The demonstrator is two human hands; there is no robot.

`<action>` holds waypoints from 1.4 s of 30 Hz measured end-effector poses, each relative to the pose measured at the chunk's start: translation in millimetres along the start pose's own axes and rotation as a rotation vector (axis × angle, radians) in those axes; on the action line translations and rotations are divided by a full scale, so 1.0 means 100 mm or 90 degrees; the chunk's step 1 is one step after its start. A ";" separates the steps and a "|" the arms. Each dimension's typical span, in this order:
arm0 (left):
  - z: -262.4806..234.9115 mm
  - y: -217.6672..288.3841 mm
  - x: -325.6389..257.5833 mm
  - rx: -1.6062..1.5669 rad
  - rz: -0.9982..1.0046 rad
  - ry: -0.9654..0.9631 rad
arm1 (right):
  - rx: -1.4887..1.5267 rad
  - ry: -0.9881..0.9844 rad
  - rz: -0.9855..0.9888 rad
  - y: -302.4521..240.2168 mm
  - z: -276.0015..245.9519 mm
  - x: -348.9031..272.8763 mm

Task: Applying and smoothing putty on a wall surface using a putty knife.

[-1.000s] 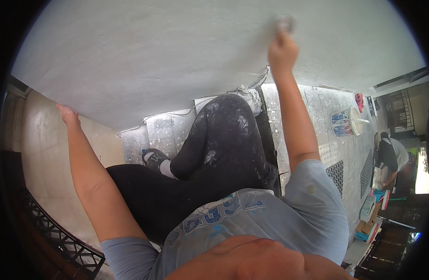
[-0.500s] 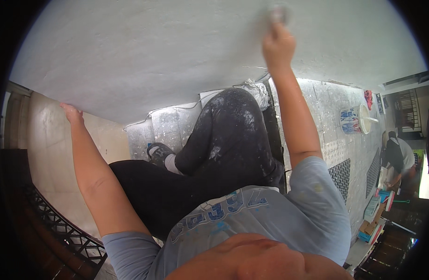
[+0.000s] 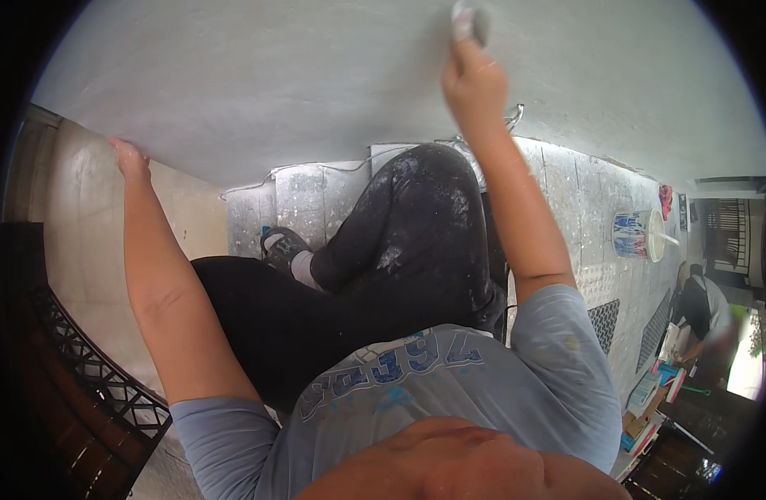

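A broad pale grey wall [image 3: 299, 92] fills the upper part of the view. Against it, my right hand [image 3: 476, 87] is closed around a small whitish and dark tool [image 3: 468, 23], which is smeared by motion and partly cut off by the upper edge, so its exact kind does not show. At the far left, my left hand [image 3: 131, 158] grips the wall's outer edge, with some of its fingers hidden.
Below the wall are paint-spotted steps [image 3: 299, 196], a thin cable [image 3: 341, 169] and my bent knee. On the tiles at right stands a paint-streaked bucket [image 3: 633, 235] with a handle poking out. Farther right another person [image 3: 706, 304] bends over boxes. A dark lattice railing [image 3: 95, 375] curves at lower left.
My right hand has swept left along the wall with the tool. My left hand keeps its place on the edge. The whole view has tilted slightly.
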State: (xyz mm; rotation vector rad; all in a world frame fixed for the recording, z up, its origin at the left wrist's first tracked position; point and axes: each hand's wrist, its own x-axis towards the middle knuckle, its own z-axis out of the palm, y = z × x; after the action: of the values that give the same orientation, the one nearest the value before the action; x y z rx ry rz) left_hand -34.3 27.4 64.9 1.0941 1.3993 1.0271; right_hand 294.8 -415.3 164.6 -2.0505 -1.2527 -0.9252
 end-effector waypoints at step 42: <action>0.03 0.03 -0.01 0.051 -0.082 -0.025 | 0.034 0.135 0.065 -0.40 0.54 -0.08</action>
State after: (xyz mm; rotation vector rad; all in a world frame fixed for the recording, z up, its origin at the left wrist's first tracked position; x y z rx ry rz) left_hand -31.3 27.2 67.6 1.0614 1.4695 0.8590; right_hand 270.5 -362.9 130.2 -1.9007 -1.0401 -1.0195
